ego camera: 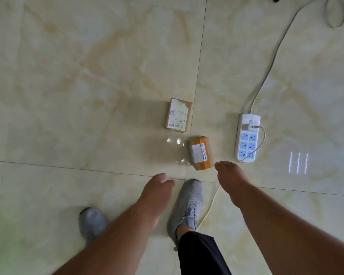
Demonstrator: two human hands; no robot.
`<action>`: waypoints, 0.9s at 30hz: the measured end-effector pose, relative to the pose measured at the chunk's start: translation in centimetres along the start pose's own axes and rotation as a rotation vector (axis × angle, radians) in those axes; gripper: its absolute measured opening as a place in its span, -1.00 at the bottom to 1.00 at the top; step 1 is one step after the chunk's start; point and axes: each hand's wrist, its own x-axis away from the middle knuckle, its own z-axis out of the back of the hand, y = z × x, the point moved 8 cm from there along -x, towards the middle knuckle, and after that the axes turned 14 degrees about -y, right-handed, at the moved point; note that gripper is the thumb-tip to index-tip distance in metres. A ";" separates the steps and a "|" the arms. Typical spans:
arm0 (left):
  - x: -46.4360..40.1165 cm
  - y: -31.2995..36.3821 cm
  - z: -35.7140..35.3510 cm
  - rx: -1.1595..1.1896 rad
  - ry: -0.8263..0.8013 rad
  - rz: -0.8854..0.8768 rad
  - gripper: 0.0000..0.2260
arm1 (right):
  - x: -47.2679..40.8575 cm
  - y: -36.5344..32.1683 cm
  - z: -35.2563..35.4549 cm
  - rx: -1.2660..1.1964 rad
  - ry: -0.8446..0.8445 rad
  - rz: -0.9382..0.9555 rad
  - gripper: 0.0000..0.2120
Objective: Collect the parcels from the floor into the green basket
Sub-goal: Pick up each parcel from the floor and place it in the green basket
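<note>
While both parcels [200, 152] lie untouched, hands [229, 176] hover.

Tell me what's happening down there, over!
Left hand and right hand empty, reaching down. Two parcels on floor: orange parcel near right hand, brown parcel beyond. Basket not in view. Power strip and cable close by.
</note>
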 end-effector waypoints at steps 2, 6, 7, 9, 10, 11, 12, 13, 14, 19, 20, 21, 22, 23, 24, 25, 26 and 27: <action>-3.5 0.6 -1.5 0.036 0.009 -0.005 -0.54 | -2.6 0.7 0.8 -0.022 -0.010 -0.006 -0.82; -10.3 1.1 -4.2 0.005 -0.015 0.019 -0.74 | -8.2 2.3 1.3 -0.016 -0.037 -0.058 -0.72; -11.9 1.0 -4.8 -0.002 -0.024 0.015 -0.72 | -9.4 2.7 1.4 -0.014 -0.032 -0.064 -0.78; -14.8 0.8 -6.1 0.002 -0.055 0.013 -0.61 | -11.9 3.2 1.0 -0.019 -0.057 -0.028 -0.83; -16.2 0.8 -6.6 0.004 -0.066 0.006 -0.63 | -12.8 3.5 0.8 0.001 -0.064 -0.016 -0.67; -17.2 0.8 -7.0 -0.002 -0.075 0.014 -0.68 | -13.7 3.6 0.6 0.034 -0.062 -0.021 -0.57; -18.3 0.8 -7.5 -0.010 -0.090 0.011 -0.69 | -14.5 3.7 0.5 0.058 -0.063 -0.022 -0.53; -19.2 0.9 -7.9 -0.022 -0.109 0.001 -0.66 | -15.1 3.8 0.2 0.075 -0.078 -0.024 -0.55; -19.9 1.0 -8.3 -0.028 -0.130 -0.018 -0.61 | -15.7 4.0 -0.3 0.071 -0.105 -0.024 -0.61; -19.5 0.4 -8.7 -0.013 -0.196 -0.052 -0.58 | -15.2 3.9 -1.2 0.047 -0.161 0.001 -0.71; -18.7 0.3 -8.5 -0.010 -0.198 -0.056 -0.58 | -14.4 3.7 -1.2 0.052 -0.158 0.000 -0.72; -17.8 0.2 -8.2 -0.009 -0.201 -0.059 -0.59 | -13.4 3.5 -1.4 0.053 -0.161 0.001 -0.73; -16.6 0.1 -7.9 -0.008 -0.203 -0.068 -0.61 | -12.3 3.1 -1.7 0.053 -0.168 0.011 -0.73; -15.3 0.2 -7.4 -0.011 -0.204 -0.081 -0.62 | -11.1 2.6 -2.1 0.058 -0.182 0.023 -0.73; -13.9 0.4 -6.9 -0.009 -0.204 -0.101 -0.63 | -9.8 1.9 -2.6 0.068 -0.194 0.038 -0.72; -12.4 0.6 -6.3 0.001 -0.199 -0.120 -0.63 | -8.5 1.1 -3.2 0.081 -0.199 0.057 -0.71; -10.9 0.8 -5.4 0.020 -0.189 -0.137 -0.60 | -7.2 0.2 -3.9 0.100 -0.206 0.075 -0.70; -9.4 0.8 -4.5 0.040 -0.172 -0.145 -0.57 | -5.9 -0.7 -4.7 0.123 -0.216 0.087 -0.69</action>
